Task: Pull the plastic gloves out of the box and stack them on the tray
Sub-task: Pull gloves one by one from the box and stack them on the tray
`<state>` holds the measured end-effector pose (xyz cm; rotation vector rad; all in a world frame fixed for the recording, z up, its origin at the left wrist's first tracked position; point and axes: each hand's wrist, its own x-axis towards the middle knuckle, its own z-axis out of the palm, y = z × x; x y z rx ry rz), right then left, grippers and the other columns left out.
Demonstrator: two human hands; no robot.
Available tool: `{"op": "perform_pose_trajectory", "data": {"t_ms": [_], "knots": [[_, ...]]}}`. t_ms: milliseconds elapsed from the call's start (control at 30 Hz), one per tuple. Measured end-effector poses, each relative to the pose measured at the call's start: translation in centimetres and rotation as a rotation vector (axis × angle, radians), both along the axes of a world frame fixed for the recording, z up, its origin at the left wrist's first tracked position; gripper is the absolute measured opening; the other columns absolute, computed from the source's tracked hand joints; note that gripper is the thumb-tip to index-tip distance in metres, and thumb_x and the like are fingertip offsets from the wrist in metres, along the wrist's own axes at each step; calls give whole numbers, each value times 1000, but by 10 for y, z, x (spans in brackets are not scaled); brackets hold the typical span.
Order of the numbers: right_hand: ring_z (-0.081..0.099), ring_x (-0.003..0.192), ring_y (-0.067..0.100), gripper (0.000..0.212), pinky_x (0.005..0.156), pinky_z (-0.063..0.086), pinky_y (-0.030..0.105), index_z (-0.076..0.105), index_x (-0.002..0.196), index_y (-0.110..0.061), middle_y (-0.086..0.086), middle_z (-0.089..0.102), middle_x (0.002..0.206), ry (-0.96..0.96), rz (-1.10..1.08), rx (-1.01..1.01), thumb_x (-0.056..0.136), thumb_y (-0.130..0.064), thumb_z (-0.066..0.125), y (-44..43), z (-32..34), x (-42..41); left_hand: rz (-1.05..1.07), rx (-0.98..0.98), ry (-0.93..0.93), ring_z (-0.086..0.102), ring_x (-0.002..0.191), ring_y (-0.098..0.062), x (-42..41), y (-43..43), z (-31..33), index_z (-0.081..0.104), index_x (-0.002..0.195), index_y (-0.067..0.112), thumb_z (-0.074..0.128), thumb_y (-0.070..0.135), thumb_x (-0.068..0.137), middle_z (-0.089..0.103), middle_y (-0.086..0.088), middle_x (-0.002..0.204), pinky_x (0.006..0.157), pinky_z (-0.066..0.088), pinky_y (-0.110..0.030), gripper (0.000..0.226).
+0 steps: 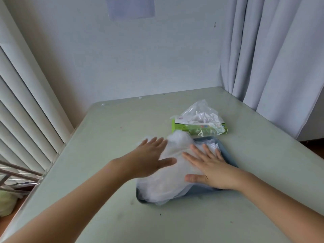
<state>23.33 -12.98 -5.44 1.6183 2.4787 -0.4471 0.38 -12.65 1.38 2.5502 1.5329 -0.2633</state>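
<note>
Both hands, left [150, 157] and right [209, 168], lie flat (fingers straight) on the gloves [168, 183]. These heap the tray [226, 153]. The box [199, 128] sits just beyond.

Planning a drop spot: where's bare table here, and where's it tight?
Bare: table left of the tray out to its left edge; the near strip in front of the tray; the far strip from box to wall. Tight: box just behind the tray, left hand and right hand spread on the glove pile.
</note>
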Motion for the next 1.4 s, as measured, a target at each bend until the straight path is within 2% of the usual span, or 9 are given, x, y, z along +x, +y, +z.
{"op": "perform_pose_trajectory", "data": {"t_ms": [300, 367, 467, 567, 700, 933, 1100, 1233, 1400], "knots": [[-25, 143, 20, 101, 118, -11, 46, -3, 150, -42, -14, -27, 151, 47, 25, -21, 61, -87, 17, -3, 11, 3, -85, 83, -118, -13, 147, -14, 44, 30, -66, -3, 153, 27, 15, 44, 102, -12, 9, 159, 118, -8, -43, 56], [10, 146, 14, 87, 119, 9, 32, 30, 147, -36, -8, 13, 158, 201, -5, -24, 71, -77, 42, 2, 20, 13, -75, 116, -116, -15, 146, -15, 43, 29, -73, -3, 153, 29, 15, 48, 101, -14, 12, 159, 117, -11, -44, 58], [61, 98, 11, 22, 87, 45, 24, 71, 92, -21, -7, 68, 101, 730, -349, 271, 79, -38, 74, 25, 32, 31, -62, 143, -109, -17, 146, -16, 42, 27, -78, -5, 153, 30, 12, 55, 99, -15, 11, 159, 116, -14, -43, 62], [54, 91, 17, 37, 75, 39, 27, 63, 90, -13, 0, 58, 95, 700, -681, 524, 73, -42, 78, 65, 35, 56, -67, 153, -114, -19, 145, -16, 42, 29, -81, -6, 152, 30, 7, 61, 95, -16, 11, 158, 115, -15, -42, 66], [48, 67, 21, 42, 59, 36, 30, 58, 69, -7, 6, 50, 70, 631, -796, 298, 72, -43, 80, 96, 38, 59, -84, 145, -120, -20, 145, -16, 42, 30, -82, -7, 152, 31, -9, 68, 79, -17, 12, 158, 114, -16, -43, 82], [37, 63, 17, 28, 60, 29, 27, 49, 60, -12, 9, 41, 64, 1220, -672, 256, 73, -14, 74, 107, 84, 38, -54, -21, -175, -7, 147, -16, 44, 35, -53, 15, 153, 24, 35, 48, 99, -4, 8, 161, 117, -8, -43, 62], [58, 85, 22, 8, 78, 48, 29, 59, 81, -8, 13, 61, 98, 1702, -441, -145, 73, -7, 57, 87, 141, 27, 224, -338, -955, 49, 125, -13, 46, 35, -20, 59, 127, 23, 51, 48, 93, 57, 6, 133, 101, 36, -24, 43], [60, 110, 32, 33, 92, 50, 44, 66, 81, -8, 10, 59, 132, 1781, -163, -392, 79, -5, 33, 52, 164, 20, 378, -924, -1664, 56, 120, -27, 51, 35, -3, 57, 125, 9, 25, 72, 85, 61, -7, 128, 105, 40, -37, 80], [52, 122, 36, 7, 92, 48, 54, 58, 70, -9, 14, 46, 144, 1740, 198, -755, 71, -11, 52, 20, 167, 15, 472, -1036, -1981, 61, 109, -33, 46, 40, -6, 54, 120, 0, 18, 81, 81, 62, -20, 121, 98, 46, -42, 97]]}}
